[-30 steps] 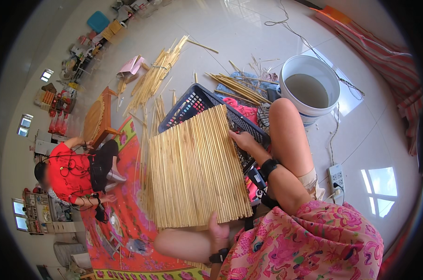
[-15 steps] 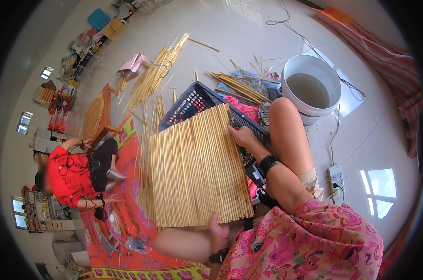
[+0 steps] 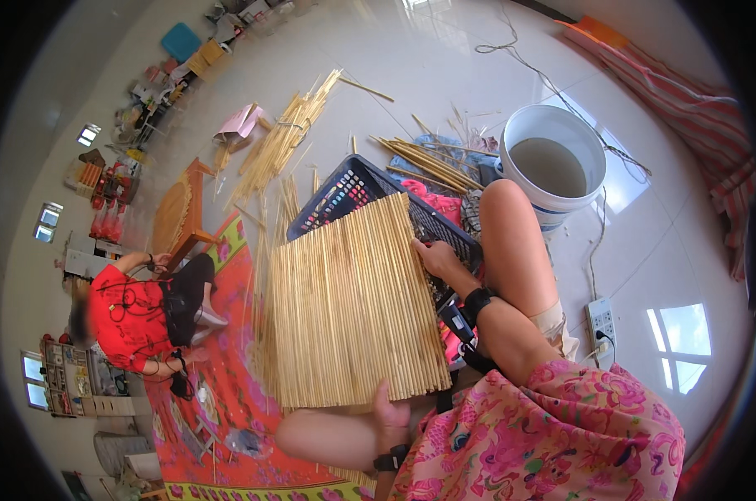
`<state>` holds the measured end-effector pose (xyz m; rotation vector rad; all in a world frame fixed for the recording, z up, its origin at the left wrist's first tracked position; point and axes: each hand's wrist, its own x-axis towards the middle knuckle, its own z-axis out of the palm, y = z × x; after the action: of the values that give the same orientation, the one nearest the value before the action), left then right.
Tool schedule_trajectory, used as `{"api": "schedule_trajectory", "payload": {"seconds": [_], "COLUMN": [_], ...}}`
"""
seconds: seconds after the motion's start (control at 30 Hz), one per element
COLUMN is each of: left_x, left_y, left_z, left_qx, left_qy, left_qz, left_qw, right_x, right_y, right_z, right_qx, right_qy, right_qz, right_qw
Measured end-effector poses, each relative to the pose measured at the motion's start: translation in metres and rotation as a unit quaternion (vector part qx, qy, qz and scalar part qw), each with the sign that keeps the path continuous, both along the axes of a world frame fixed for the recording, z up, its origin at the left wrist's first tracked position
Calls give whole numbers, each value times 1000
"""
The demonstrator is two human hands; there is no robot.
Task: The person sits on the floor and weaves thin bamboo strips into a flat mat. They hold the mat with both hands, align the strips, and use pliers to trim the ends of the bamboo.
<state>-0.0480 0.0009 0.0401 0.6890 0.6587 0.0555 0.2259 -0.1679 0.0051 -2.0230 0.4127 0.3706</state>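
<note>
A stiff mat of straw-coloured reeds, laid side by side, rests tilted above my lap and the basket. At its near edge my left hand holds it, with the thumb showing on top and the other fingers hidden beneath. My right hand is closed on the mat's right edge, near the upper corner. Behind and partly under the mat is a dark plastic basket with pink cloth beside its rim.
Loose reeds lie on the tiles ahead; more reeds lie beyond the basket. A white bucket stands right, near a power strip. Left, a person in red sits on a flowered mat by a wooden stool.
The mat's far edge has dipped slightly toward me, and my right hand has shifted a little with it. My left hand stays in place. The whole view has tilted slightly.
</note>
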Motion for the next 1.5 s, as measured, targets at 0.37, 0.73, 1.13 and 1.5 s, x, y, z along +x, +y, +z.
{"api": "schedule_trajectory", "payload": {"seconds": [0.37,0.73,1.13,1.5], "left_x": [-1,-4,-3,-5], "left_y": [6,7,5,11], "left_z": [-14,-11,-5,-13], "left_qx": [0,-10,3,-21], "left_qy": [3,-3,2,-12], "left_qz": [13,2,3,-25], "left_qw": [1000,1000,1000,999], "right_x": [20,21,19,25], "right_y": [-1,-1,-1,-2], "right_z": [-32,2,5,5], "right_qx": [23,-21,19,-3], "right_qy": [3,17,14,8], "right_qz": [18,23,51,34], "right_qw": [1000,999,998,999]}}
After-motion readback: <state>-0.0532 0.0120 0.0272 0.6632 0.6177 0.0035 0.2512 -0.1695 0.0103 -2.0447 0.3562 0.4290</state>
